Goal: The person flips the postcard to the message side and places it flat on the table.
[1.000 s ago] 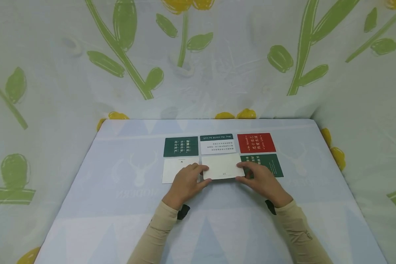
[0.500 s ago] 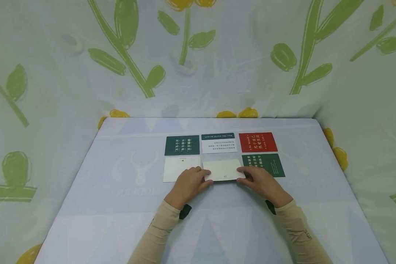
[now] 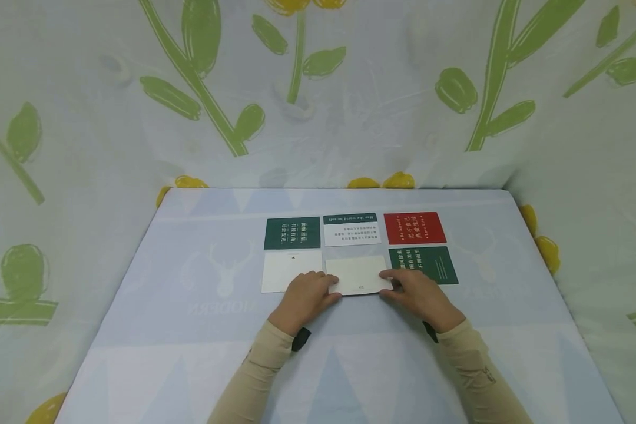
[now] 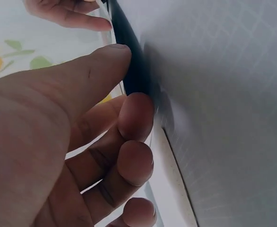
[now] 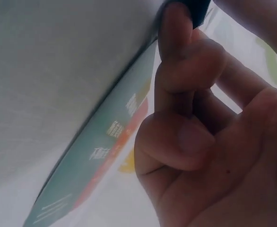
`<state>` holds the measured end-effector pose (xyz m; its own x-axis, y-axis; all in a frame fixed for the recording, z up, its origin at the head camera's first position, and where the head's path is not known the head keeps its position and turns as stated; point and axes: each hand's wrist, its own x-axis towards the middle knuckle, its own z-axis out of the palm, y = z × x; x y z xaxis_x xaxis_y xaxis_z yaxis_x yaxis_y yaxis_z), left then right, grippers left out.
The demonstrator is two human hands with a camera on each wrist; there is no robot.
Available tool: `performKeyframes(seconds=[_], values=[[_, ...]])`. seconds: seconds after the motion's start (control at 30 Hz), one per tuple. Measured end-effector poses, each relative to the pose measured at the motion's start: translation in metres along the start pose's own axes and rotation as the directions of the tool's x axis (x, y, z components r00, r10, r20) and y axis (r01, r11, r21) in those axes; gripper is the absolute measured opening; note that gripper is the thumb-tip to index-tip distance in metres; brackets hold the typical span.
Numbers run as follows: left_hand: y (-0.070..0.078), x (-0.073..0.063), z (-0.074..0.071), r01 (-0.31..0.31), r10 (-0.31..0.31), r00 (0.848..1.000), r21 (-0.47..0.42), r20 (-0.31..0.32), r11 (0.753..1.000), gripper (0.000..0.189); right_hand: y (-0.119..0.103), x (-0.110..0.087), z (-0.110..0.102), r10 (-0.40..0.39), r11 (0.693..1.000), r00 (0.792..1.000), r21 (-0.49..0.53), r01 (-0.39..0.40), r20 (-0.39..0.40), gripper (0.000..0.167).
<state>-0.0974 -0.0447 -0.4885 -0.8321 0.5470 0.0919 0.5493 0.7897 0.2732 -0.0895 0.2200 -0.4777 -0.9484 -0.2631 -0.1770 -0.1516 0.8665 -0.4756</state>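
"On the table [image 3: 344,347], what lay around the card marked 'May the world be soft' [image 3: 352,229]?"

"Left of it lay a dark green card [image 3: 292,233] with pale lettering, and right of it a red card [image 3: 415,228] reading 'Be Myself' and 'Love Life'."

"And the cream card [image 3: 357,275]?"

"Just on the person's side of that landmark, with a strip of table showing between. It had a small printed mark on top, and the left wrist view showed a dark underside."

"Who had hold of it?"

"Both hands. The left hand [image 3: 304,300] pinched its left end between thumb and fingers in a narrow grip; the right hand [image 3: 421,297] did likewise at the right end."

"Was it flat?"

"I couldn't tell how much of it touched the table."

"Anything else around the landmark?"

"Diagonally towards the person, a white card [image 3: 286,270] sat to its left, one corner behind the left hand, and a green card [image 3: 431,266] to its right, partly covered by the right hand's fingers. Well beyond it rose a flower-printed cloth [image 3: 360,112]; well to the near side were tan sleeves [image 3: 254,377]."
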Motion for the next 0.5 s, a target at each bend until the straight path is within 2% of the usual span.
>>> performKeyframes(seconds=[0.27,0.5], values=[[0.000,0.005,0.000,-0.004,0.007,0.999,0.051,-0.053,0.999,0.033,-0.005,0.006,-0.001,0.031,0.997,1.000,-0.068,-0.031,-0.001,0.049],[0.001,0.008,0.002,0.007,0.003,0.994,0.088,-0.110,0.996,0.033,-0.007,0.012,-0.002,0.066,0.994,0.998,-0.088,-0.064,0.010,0.050]])
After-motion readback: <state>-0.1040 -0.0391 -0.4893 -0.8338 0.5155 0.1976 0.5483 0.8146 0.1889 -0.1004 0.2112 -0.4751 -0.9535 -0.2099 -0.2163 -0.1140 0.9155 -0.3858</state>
